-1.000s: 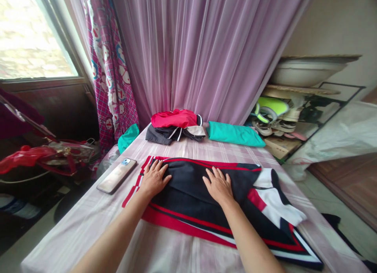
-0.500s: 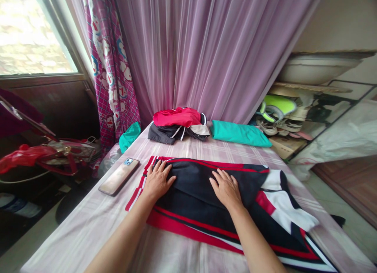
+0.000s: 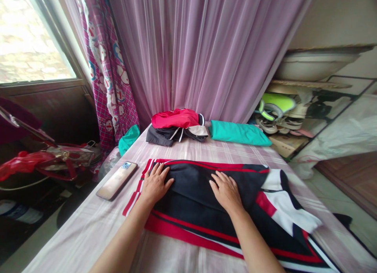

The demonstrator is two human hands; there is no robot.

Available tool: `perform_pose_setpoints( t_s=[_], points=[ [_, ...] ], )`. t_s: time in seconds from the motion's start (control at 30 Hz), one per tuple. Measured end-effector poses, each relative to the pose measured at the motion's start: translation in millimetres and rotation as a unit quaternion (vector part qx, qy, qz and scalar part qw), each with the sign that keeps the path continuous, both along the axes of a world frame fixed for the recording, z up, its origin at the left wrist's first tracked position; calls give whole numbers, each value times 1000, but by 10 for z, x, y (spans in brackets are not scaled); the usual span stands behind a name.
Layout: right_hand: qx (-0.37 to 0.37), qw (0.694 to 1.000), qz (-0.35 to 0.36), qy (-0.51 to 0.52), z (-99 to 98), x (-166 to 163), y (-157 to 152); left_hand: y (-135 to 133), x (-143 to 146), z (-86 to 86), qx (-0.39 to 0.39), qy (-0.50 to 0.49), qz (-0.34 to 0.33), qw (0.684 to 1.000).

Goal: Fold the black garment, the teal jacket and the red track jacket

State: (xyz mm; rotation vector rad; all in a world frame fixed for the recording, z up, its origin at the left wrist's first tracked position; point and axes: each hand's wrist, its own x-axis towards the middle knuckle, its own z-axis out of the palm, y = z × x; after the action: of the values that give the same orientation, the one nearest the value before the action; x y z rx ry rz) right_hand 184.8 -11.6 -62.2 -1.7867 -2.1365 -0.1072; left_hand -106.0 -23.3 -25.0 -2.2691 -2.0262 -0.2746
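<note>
A dark navy garment [image 3: 191,198] with red and white trim lies spread on the cloth-covered table, its striped ribbed edge at the left and white and red panels at the right. It looks like a sports jacket, partly folded over itself. My left hand [image 3: 156,182] rests flat on it near the striped edge, fingers spread. Also flat, with fingers apart, my right hand [image 3: 226,190] presses on the dark fabric nearer the middle. Neither hand grips anything. A phone [image 3: 117,180] lies face down to the left of the garment.
At the table's far end sit a heap of red and dark clothes [image 3: 176,123] and a folded green cloth [image 3: 240,132]. Purple curtains [image 3: 188,53] hang behind. A shelf with shoes [image 3: 290,121] stands at the right; a red bag [image 3: 28,163] is at the left.
The camera view has shifted slightly. Both hands stay flat on the garment, with hardly any movement, and nothing has been picked up.
</note>
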Motion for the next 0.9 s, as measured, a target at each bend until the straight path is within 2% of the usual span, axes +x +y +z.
perform_pose_setpoints(
  t_s=[0.9],
  points=[
    [-15,1000,3,25,69,-5,-36,28,-48,-38,22,-28,-10,999]
  ],
)
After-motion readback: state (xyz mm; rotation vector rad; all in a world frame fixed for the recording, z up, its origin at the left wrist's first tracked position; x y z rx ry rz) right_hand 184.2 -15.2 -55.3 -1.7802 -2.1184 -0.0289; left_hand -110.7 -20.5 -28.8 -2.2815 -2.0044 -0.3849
